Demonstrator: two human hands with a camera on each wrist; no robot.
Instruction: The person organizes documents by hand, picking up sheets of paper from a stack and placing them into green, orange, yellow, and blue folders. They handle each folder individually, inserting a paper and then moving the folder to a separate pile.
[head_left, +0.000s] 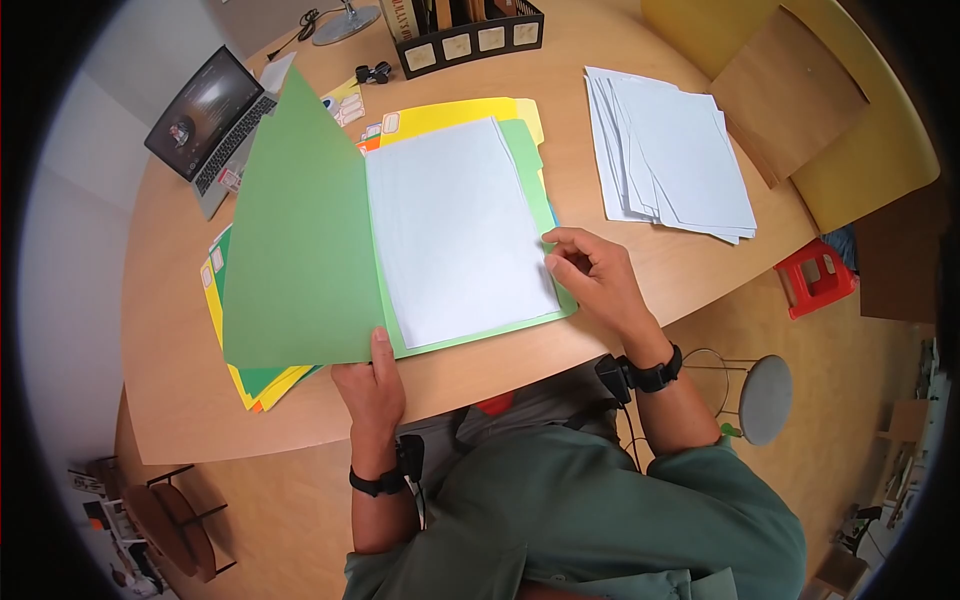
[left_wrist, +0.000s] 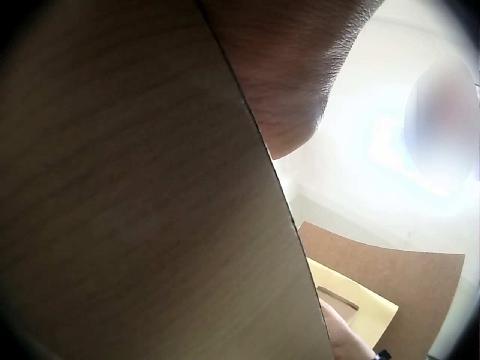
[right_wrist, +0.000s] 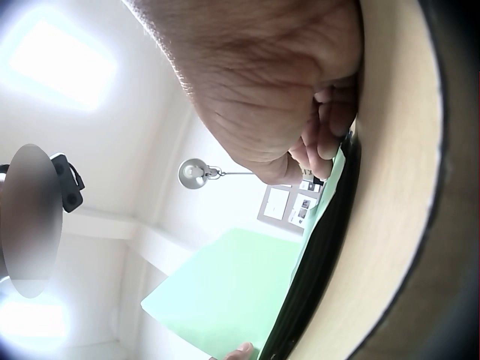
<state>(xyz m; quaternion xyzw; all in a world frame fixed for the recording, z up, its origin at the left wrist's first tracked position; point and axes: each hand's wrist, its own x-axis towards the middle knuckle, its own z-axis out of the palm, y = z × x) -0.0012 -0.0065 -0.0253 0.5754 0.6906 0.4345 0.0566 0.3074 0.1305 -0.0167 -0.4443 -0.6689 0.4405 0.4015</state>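
Note:
A light green folder (head_left: 300,230) lies open on a stack of coloured folders, its left cover raised at a slant. White paper (head_left: 455,230) rests on its right half. My left hand (head_left: 372,390) is at the cover's bottom edge near the fold, thumb on top and the other fingers hidden below. At the folder's right edge is my right hand (head_left: 598,280), fingers bent, thumb and index fingertips near the paper's edge. In the right wrist view the right hand (right_wrist: 277,97) touches the edge of the green folder (right_wrist: 232,292); whether it pinches anything is unclear.
Loose white sheets (head_left: 675,155) lie to the right. Yellow and green folders (head_left: 255,385) stick out under the raised cover. A laptop (head_left: 210,125) stands at the left, a black organizer (head_left: 470,45) at the back. A yellow chair (head_left: 850,110) is beyond the right edge.

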